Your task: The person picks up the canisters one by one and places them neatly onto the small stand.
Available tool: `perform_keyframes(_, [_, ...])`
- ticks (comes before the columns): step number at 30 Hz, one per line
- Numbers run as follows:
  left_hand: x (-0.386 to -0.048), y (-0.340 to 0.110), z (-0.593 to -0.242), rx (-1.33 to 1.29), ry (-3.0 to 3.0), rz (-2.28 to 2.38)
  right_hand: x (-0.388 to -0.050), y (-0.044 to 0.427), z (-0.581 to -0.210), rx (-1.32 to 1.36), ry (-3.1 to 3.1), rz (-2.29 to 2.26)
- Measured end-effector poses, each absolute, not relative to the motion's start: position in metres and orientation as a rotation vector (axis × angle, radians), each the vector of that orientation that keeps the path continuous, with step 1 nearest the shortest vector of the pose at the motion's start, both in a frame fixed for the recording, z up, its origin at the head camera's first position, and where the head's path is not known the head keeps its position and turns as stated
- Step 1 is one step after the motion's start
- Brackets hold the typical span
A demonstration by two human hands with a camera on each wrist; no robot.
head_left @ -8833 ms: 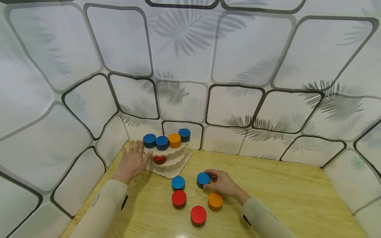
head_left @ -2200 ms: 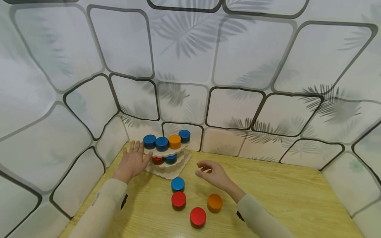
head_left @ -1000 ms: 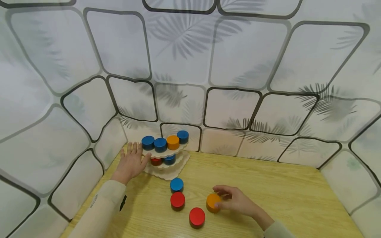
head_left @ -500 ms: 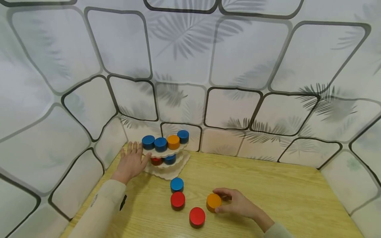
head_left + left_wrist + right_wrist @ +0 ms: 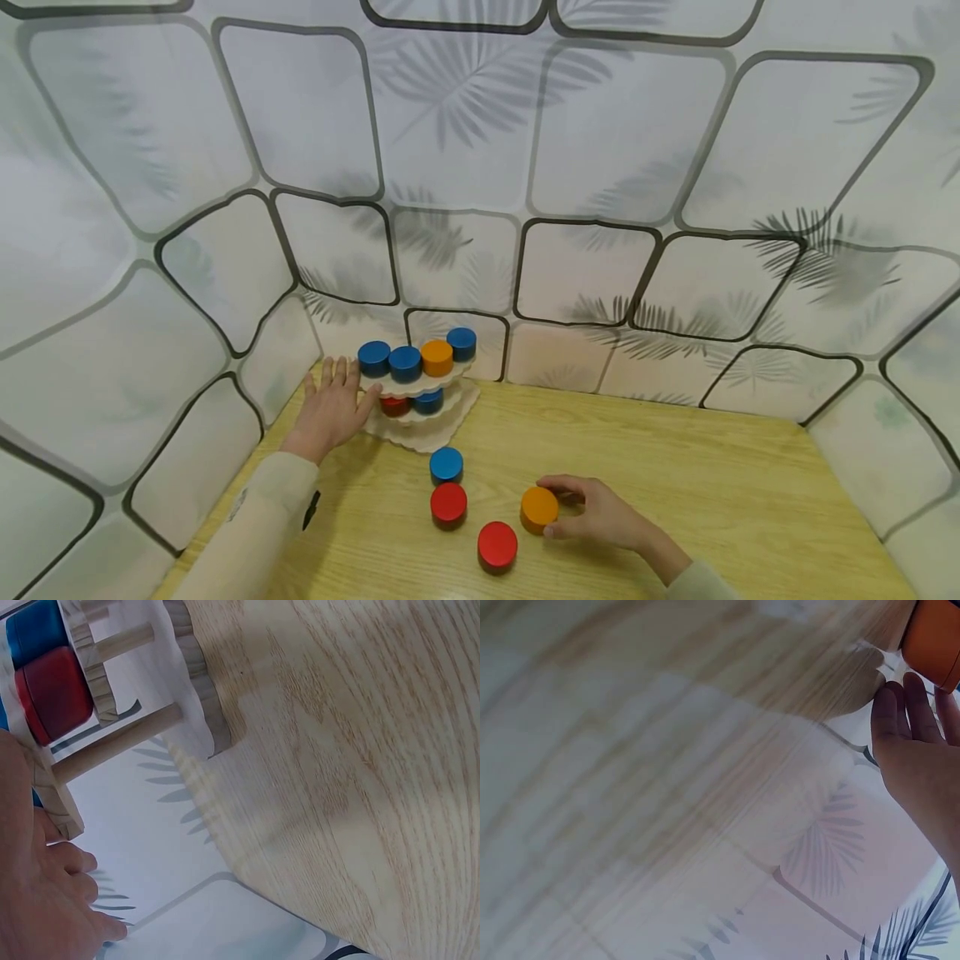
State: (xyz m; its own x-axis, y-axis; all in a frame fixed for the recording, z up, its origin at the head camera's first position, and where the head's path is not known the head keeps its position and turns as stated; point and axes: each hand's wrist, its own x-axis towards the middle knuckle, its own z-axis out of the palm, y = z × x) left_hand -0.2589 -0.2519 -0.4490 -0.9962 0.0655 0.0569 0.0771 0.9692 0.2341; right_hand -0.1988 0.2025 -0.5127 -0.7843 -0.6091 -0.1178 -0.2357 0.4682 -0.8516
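My right hand [image 5: 592, 512] has its thumb and forefinger on either side of an orange round tin [image 5: 539, 508] on the table. In the right wrist view, fingers [image 5: 922, 712] reach to the underside edge of this orange tin [image 5: 934, 645]. My left hand [image 5: 330, 417] rests at the left edge of a tiered wooden stand [image 5: 427, 433], fingers outstretched and thumb against the top tier. On that tier sit several blue tins [image 5: 405, 364] and one orange tin [image 5: 437, 357]. The tier below holds a red tin [image 5: 394, 406] and a blue tin [image 5: 428, 402], both partly hidden.
Near the table's middle stand a blue tin [image 5: 446, 465], a red tin [image 5: 448, 505] just in front of it, and another red tin [image 5: 497, 547] closer to me. Patterned walls [image 5: 465, 250] border the wood-grain table [image 5: 712, 475] at the back and sides.
A blue tin from the table now sits on the stand's lower tier. My right hand came from near the stand down to the orange tin, then stayed almost still. My left hand kept its place.
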Motion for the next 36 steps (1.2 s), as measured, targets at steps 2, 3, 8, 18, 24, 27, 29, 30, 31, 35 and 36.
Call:
perform_keyframes(2, [-0.2591,-0.2522,-0.4492,-0.112,-3.071,-0.37,-0.199,0.2027,-0.5133,-0.702,2.321,-1.243])
perform_keyframes(3, [-0.2591,-0.2523,-0.4492,-0.112,-3.072,-0.37,-0.199,0.2026,-0.5135,-0.7,2.327,-1.239])
perform_keyframes(8, [-0.2607,-0.2521,-0.4493,-0.108,-3.078,-0.378,-0.1982,0.2024,-0.5134,-0.71,2.347,-1.236])
perform_keyframes(18, [-0.2604,-0.2525,-0.4495,-0.101,-3.091,-0.383,-0.1985,0.203,-0.518,-0.723,2.348,-1.254])
perform_keyframes(24, [-0.2592,-0.2522,-0.45,-0.101,-3.09,-0.389,-0.1967,0.2023,-0.5169,-0.712,2.37,-1.237])
perform_keyframes(27, [-0.2583,-0.2516,-0.4503,-0.094,-3.09,-0.383,-0.1962,0.2021,-0.5161,-0.706,2.376,-1.227])
perform_keyframes(29, [-0.258,-0.2513,-0.4498,-0.09,-3.092,-0.375,-0.1961,0.2019,-0.5155,-0.701,2.379,-1.221])
perform_keyframes(30, [-0.258,-0.2511,-0.4495,-0.091,-3.093,-0.372,-0.1961,0.2019,-0.5152,-0.699,2.382,-1.217])
perform_keyframes(31, [-0.258,-0.2508,-0.4491,-0.091,-3.094,-0.37,-0.1961,0.2019,-0.515,-0.696,2.385,-1.215])
perform_keyframes(35, [-0.258,-0.2498,-0.4473,-0.097,-3.094,-0.355,-0.1961,0.202,-0.5147,-0.688,2.39,-1.209])
perform_keyframes(36, [-0.2579,-0.2496,-0.4471,-0.098,-3.095,-0.352,-0.196,0.2021,-0.5148,-0.684,2.387,-1.21])
